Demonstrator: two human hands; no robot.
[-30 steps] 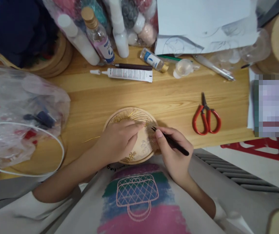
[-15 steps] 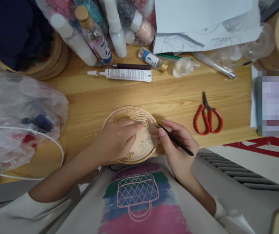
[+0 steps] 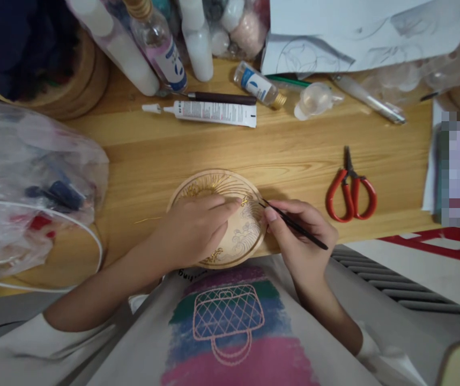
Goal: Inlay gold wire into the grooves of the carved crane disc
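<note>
A round wooden disc [image 3: 201, 179] with printed wave lines lies at the table's front edge. Gold wire [image 3: 214, 186] follows some of its lines at the upper left, with more gold curls near the bottom rim. My left hand [image 3: 198, 228] rests over the disc, its fingertips pressed together at a small gold wire loop near the right side. A thin strand of gold wire trails out to its left. Beside the disc's right rim, my right hand [image 3: 302, 230] is closed on slim black tweezers [image 3: 300, 229], whose tips point left toward that loop. My left palm hides the disc's middle.
Red-handled pliers [image 3: 350, 187] lie to the right. Behind the disc are a white glue tube [image 3: 217, 112], a dark-handled tool [image 3: 222, 98], a small bottle [image 3: 258, 86] and drawn papers [image 3: 318, 53]. A plastic bag [image 3: 53, 161] and white cable [image 3: 93, 236] occupy the left.
The view has shifted slightly, so table items appear moved. The tweezers' tips stay close to the disc's right rim. Both hands keep nearly the same pose.
</note>
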